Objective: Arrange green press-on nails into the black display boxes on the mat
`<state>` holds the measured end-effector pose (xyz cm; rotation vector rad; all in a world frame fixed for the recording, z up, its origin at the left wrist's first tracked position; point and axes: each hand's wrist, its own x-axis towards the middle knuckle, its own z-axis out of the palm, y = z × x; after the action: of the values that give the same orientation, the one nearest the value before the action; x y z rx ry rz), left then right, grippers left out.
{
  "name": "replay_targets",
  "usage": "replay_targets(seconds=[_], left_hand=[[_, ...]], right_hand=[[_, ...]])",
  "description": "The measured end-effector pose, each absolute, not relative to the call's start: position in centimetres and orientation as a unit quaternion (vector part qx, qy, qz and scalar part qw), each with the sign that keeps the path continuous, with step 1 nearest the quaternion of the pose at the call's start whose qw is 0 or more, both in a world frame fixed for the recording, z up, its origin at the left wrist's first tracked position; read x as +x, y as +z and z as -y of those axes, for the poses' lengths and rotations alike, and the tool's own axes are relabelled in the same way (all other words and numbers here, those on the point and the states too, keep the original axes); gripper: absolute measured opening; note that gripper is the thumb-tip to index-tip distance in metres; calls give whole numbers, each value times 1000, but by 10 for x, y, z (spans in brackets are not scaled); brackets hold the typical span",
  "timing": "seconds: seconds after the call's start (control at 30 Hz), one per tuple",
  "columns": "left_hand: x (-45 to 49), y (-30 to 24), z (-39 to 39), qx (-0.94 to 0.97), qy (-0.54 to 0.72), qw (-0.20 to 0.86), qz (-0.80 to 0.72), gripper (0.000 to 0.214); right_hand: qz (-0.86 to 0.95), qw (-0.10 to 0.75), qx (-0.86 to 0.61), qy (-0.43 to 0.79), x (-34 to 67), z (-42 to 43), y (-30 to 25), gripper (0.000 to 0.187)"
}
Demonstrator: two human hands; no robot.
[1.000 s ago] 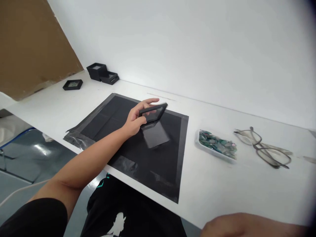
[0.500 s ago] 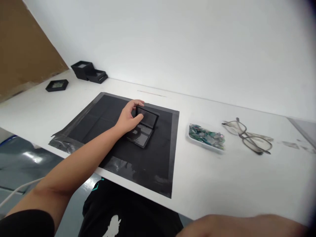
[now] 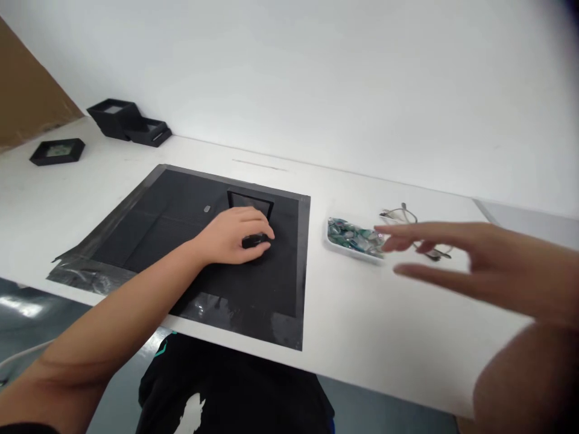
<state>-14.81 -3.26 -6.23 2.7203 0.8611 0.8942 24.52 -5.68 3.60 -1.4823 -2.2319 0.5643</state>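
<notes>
A black hinged case stands open on the black mat, its lid upright behind my left hand. The fingers and thumb of that hand are wrapped round the case's lower half, which they mostly hide. To the left of the lid, a small pale stone lies on the mat. My right hand, somewhat blurred, hovers near the right end of a clear tray of green and grey stone chips. Its thumb and fingers are apart, with nothing visible between them.
The black mat is taped to the white table. A pair of glasses lies behind my right hand, partly covered. At the back left are stacked black boxes and a hexagonal black frame. A white wall rises behind.
My right hand has come up from the bottom edge to the tray. My left hand has shifted down over the case's lower half. The small stone now shows on the mat.
</notes>
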Motion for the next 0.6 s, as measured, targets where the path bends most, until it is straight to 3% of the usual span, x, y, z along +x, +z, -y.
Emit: replay_targets(seconds=[0.03, 0.1, 0.43, 0.6], left_hand=[[-146, -64, 34, 919, 250, 91, -291, 19], [-144, -69, 33, 925, 192, 105, -311, 29], [-135, -79, 29, 918, 129, 120, -355, 51], [-142, -77, 27, 908, 128, 170, -361, 57]], right_hand=[[799, 105, -558, 200, 241, 44, 30, 39], [764, 30, -623, 165, 233, 24, 15, 35], [757, 66, -572, 308, 219, 7, -40, 40], [766, 63, -563, 304, 217, 2, -44, 40]])
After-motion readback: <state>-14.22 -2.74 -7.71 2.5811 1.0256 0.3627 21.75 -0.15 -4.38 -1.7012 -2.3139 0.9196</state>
